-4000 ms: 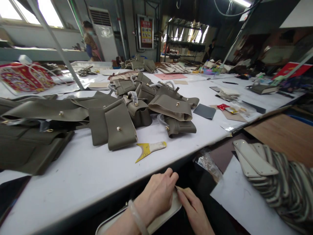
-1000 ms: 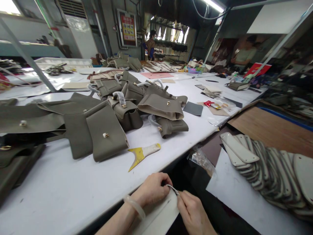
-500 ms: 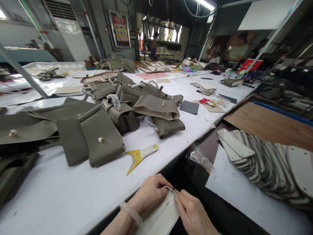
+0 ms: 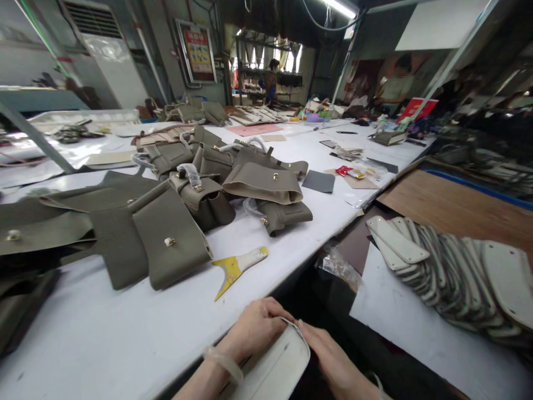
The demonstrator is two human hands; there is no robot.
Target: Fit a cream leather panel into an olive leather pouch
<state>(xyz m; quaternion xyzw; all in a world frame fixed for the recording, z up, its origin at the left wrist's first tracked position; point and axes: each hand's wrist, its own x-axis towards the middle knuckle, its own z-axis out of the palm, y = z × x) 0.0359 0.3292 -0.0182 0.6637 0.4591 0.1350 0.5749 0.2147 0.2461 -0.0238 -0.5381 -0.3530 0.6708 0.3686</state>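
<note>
At the table's near edge I hold a pale, off-white bag panel (image 4: 277,369) with a rounded corner and a thin dark line along its face. My left hand (image 4: 259,329) is closed on its far left edge, the fingers curled over the rim. Along the far right edge lies my right hand (image 4: 328,350), its fingers pressed together at the rim close to the left fingertips. The underside of the panel and the right thumb are hidden. Beyond my hands, a yellow-and-white forked tool (image 4: 239,268) rests on the white table (image 4: 137,339).
Olive-grey leather bags and bag parts (image 4: 170,239) cover the table's left and middle. To the right, a fanned stack of pale panels with holes (image 4: 449,272) lies partly on a white sheet (image 4: 391,316). Clear plastic (image 4: 339,264) hangs by the table edge. A person (image 4: 270,80) stands far back.
My right hand has shifted from a curled pinch to straighter fingers along the rim, uncovering the panel's rounded right corner. The left hand keeps its hold. The view has turned slightly.
</note>
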